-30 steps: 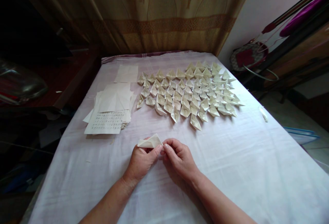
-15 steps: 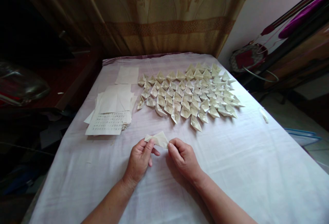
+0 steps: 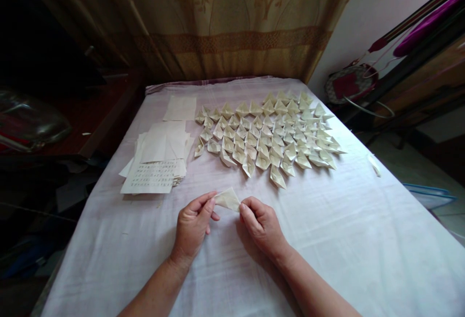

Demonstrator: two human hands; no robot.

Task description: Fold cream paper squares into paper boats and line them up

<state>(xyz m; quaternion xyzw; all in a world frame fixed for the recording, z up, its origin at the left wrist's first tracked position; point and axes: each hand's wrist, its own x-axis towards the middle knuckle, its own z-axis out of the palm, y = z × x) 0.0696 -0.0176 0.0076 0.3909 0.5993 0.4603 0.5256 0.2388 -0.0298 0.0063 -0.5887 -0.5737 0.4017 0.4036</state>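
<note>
A small folded paper boat (image 3: 228, 198) with a pointed top is held just above the table, near its middle. My left hand (image 3: 194, 222) pinches its left end between thumb and forefinger, the other fingers curled beneath. On the opposite side, my right hand (image 3: 262, 225) grips the right corner, thumb against bent forefinger. Beyond the hands, several finished paper boats (image 3: 250, 140) stand in close rows. To their left lies a loose stack of paper sheets (image 3: 163, 145), the front one covered with handwriting; a single sheet (image 3: 180, 108) lies behind it.
A pale cloth covers the table (image 3: 327, 239). Its far edge meets a gold curtain (image 3: 232, 40). A small white scrap (image 3: 374, 166) lies near the right edge. Left stands a dark red surface with a clear plastic item (image 3: 32, 118); right hangs a bag (image 3: 350, 84).
My left hand has slid outward to the left tip, and the left part of the paper now looks narrower and straighter. The right hand keeps its corner.
</note>
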